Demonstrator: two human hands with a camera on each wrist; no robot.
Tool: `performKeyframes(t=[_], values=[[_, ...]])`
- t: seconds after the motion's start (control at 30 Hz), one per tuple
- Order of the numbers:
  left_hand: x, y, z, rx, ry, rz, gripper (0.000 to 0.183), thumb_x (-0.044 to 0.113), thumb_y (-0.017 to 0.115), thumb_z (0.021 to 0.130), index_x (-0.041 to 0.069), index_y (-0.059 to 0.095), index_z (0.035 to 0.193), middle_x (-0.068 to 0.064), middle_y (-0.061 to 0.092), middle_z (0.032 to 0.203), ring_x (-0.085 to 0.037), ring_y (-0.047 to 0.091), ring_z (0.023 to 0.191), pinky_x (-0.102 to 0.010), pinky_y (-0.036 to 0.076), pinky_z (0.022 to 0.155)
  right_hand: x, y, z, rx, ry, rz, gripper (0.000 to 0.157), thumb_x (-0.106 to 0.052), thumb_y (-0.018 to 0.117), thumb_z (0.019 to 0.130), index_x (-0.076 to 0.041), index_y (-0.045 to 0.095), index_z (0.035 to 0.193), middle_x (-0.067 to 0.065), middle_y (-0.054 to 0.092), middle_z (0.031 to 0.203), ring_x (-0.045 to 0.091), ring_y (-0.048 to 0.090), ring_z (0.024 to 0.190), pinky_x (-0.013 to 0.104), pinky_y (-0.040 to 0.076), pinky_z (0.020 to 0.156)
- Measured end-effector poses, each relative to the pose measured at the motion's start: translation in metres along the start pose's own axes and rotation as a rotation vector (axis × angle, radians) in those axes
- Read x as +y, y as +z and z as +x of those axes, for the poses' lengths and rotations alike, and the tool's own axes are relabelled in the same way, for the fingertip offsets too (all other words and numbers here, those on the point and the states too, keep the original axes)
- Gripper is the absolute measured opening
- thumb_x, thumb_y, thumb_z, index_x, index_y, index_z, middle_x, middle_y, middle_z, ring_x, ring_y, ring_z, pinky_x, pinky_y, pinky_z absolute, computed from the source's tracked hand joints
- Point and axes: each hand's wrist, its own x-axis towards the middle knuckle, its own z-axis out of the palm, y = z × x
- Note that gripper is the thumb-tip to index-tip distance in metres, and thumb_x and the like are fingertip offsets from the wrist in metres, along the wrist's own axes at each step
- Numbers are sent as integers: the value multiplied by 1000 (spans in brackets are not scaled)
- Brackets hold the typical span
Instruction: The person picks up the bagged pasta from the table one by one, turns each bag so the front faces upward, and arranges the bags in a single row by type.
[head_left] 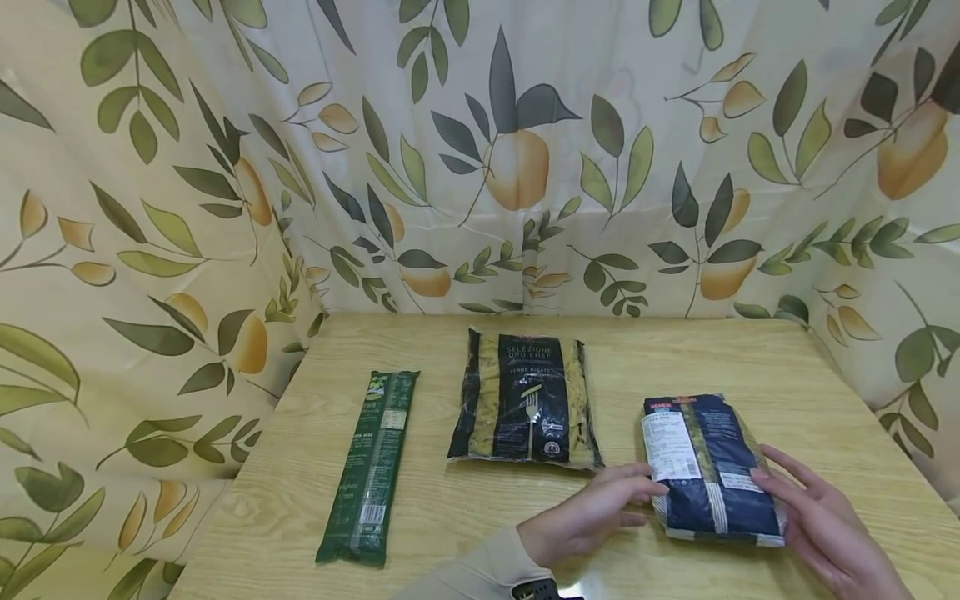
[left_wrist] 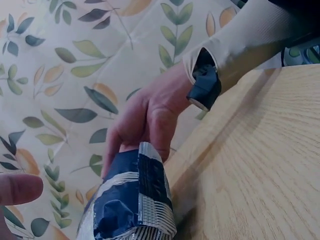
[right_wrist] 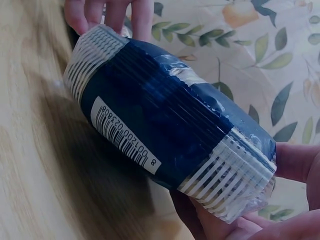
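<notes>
A dark blue pasta bag [head_left: 720, 500] with a white label and white-striped ends is at the front right of the table. My right hand [head_left: 825, 525] grips its right end; in the right wrist view, the fingers [right_wrist: 215, 220] reach beneath the striped end. At the opposite end, my left hand [head_left: 592, 508] touches the bag's edge with fairly straight fingers. Its thumb [left_wrist: 20, 189] is apart from the bag in the left wrist view. The barcode side of the bag [right_wrist: 150, 110] faces the right wrist camera. Part of the left fingertips is hidden behind the bag.
A black penne rigate bag [head_left: 528, 400] lies at the middle of the wooden table [head_left: 247, 517]. Left of it lies a long green spaghetti packet [head_left: 367, 467]. A curtain [head_left: 480, 167] printed with leaves and fruit rises along the table's back and sides.
</notes>
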Motion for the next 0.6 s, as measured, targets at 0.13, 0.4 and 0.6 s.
performKeyframes(t=[0.13,0.4,0.6], values=[[-1,2,1,-19,-17,22,51,11,62,97,-3,52,145,-10,51,152,-28,51,129,-52,47,114,-4,2,-5,35,-29,-37,35,-14,53,108,-47,61,118,-15,75,103,4,72,85,24,60,60],[-4,6,7,-73,-26,68,41,13,56,101,-4,61,137,-12,42,162,-36,47,140,-55,43,117,-13,7,-13,176,56,-158,34,-28,62,104,-50,46,124,-37,63,95,1,49,50,23,43,40],[-7,10,11,-74,-27,85,44,12,57,99,-3,58,141,-12,43,161,-32,51,136,-54,44,117,-16,11,-17,246,33,-207,38,-30,65,103,-54,47,127,-35,52,139,2,41,44,22,43,39]])
